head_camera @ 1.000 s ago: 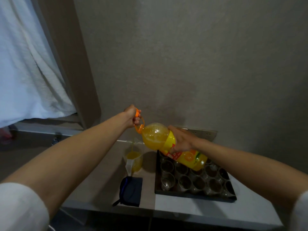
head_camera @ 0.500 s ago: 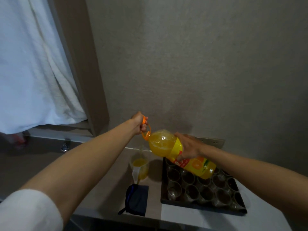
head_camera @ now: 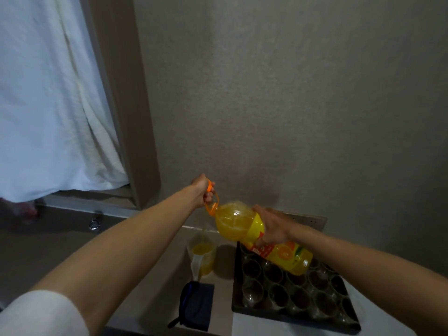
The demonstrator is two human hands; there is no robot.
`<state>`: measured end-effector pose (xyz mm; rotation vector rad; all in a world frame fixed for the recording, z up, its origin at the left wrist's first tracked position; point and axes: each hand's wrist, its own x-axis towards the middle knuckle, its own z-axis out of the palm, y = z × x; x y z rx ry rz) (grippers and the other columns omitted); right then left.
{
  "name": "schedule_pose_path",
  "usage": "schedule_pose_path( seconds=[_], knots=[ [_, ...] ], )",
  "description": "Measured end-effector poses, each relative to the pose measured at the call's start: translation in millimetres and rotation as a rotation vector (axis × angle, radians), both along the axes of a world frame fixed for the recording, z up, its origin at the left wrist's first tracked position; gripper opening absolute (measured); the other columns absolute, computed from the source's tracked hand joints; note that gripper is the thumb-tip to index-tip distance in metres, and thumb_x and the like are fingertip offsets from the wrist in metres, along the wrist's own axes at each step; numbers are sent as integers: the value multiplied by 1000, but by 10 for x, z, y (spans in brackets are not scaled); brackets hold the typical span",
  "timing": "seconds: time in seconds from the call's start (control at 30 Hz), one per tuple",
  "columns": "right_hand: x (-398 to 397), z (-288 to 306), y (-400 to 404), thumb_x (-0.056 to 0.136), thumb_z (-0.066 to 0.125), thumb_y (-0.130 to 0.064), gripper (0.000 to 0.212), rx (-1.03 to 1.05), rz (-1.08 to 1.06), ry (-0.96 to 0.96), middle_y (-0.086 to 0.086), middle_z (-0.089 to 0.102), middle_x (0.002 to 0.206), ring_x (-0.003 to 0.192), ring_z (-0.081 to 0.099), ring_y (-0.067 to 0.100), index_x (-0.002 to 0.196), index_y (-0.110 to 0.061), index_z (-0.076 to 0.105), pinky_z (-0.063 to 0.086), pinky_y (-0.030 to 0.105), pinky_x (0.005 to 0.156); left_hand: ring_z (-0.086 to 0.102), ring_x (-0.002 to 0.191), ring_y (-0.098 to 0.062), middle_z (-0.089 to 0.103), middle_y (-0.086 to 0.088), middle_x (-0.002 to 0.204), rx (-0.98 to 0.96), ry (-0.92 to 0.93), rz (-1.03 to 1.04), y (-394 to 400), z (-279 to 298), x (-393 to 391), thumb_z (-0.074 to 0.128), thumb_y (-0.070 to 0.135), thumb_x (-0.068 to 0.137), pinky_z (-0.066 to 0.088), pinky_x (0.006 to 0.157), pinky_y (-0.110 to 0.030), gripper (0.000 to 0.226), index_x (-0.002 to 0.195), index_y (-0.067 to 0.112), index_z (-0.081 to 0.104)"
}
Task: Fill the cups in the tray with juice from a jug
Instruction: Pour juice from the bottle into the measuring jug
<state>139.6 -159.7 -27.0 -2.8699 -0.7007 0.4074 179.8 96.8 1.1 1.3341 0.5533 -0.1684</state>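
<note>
A large juice bottle (head_camera: 242, 225) with a yellow label lies tilted, neck down to the left, above the table. My left hand (head_camera: 202, 190) grips its orange carry handle at the neck. My right hand (head_camera: 272, 227) holds the bottle's body from above. Below the neck stands a clear jug (head_camera: 203, 254) partly filled with orange juice, and a thin stream falls into it. To the right, a dark tray (head_camera: 236, 294) holds several empty clear cups (head_camera: 252, 291). The bottle's base hangs over the tray's far cups.
A dark pouch (head_camera: 196, 305) lies on the table in front of the jug. A grey wall rises right behind the table, with a socket plate (head_camera: 312, 221) on it. A white curtain (head_camera: 48, 105) and a brown frame stand at the left.
The view has shifted, so hands, bottle and table sit lower and further right in frame. The bottle stays tilted over the jug, and the juice level in the jug looks slightly higher.
</note>
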Motion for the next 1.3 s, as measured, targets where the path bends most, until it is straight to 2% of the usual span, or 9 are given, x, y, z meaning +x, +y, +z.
schedule_pose_path(
  seconds=[0.57,0.77,0.9,1.17,1.3],
  knots=[
    [-49,50,29,59,87,-58,109,-16,-5,-6,7,52,140,121,58,32,147,-40,26,53,46,98,23,28,-8,37,-6,59,-1,-8,13,29,-54,-6,20,26,108,16,33,-12,43,77,10,46],
    [-48,32,45,60,88,-58,109,-18,-9,6,5,51,143,124,56,32,148,-41,26,51,44,100,24,27,-7,38,-6,61,-4,-11,18,29,-84,-8,19,34,111,16,33,-11,48,78,10,46],
    [-53,16,48,58,88,-59,107,-19,-5,6,4,53,142,124,57,31,145,-41,27,51,44,100,24,27,-8,38,-6,60,-8,-4,24,38,-107,1,20,38,111,16,32,-11,51,78,10,46],
    [-55,14,78,54,85,-61,109,-10,-12,20,4,53,140,123,57,31,143,-43,25,52,44,99,25,26,-8,38,-6,59,21,-1,29,56,-103,38,21,31,110,17,33,-11,47,77,9,47],
    [-33,17,78,58,88,-58,109,-16,-17,18,5,53,140,123,58,31,145,-41,25,52,42,99,25,27,-8,38,-6,59,8,-1,29,58,-106,37,21,35,111,17,32,-12,49,79,9,47]
  ],
)
